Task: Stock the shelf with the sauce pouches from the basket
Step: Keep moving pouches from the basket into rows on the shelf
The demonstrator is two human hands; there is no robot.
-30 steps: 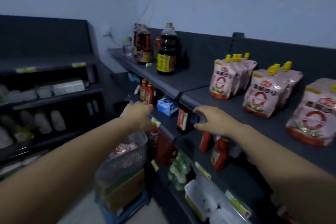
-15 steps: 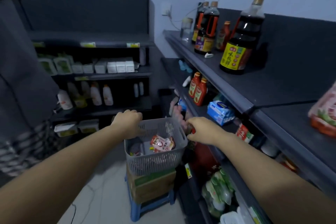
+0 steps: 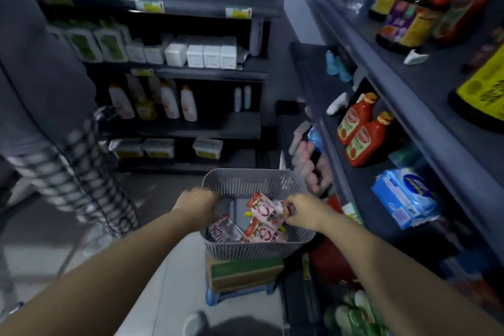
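Note:
A grey slotted basket (image 3: 253, 181) stands on a cardboard box below me. Several red-and-white sauce pouches (image 3: 263, 222) with yellow caps lie inside it. My left hand (image 3: 197, 203) is closed on the basket's left rim. My right hand (image 3: 305, 211) reaches in over the right rim, fingers pinched on the edge of the top pouch (image 3: 266, 207). The dark shelf (image 3: 425, 84) runs along the right side.
Soy sauce bottles (image 3: 403, 16) stand on the top right shelf, ketchup bottles (image 3: 362, 136) and a blue pack (image 3: 403, 196) one level down. The cardboard box (image 3: 245, 271) rests on a blue stool (image 3: 237, 294). Another person in a checked garment (image 3: 68, 169) stands at left.
My view has swung down and left from the shelf to the basket. My left hand stays on the rim; my right hand has dropped into the basket onto a pouch.

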